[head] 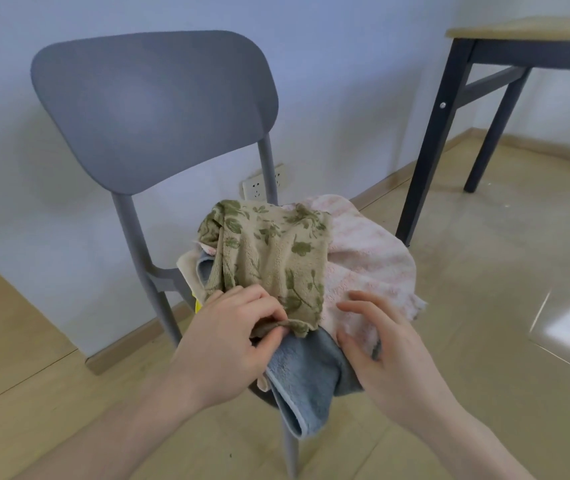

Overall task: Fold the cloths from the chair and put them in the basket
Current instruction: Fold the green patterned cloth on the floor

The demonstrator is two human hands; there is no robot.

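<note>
Floral cloth (269, 258) crumpled | left hand (228, 344) pinches hem | right hand (380, 344) prob. loose

left hand (228, 341): bare, no sleeve | right hand (380, 355): bare, no sleeve
</note>
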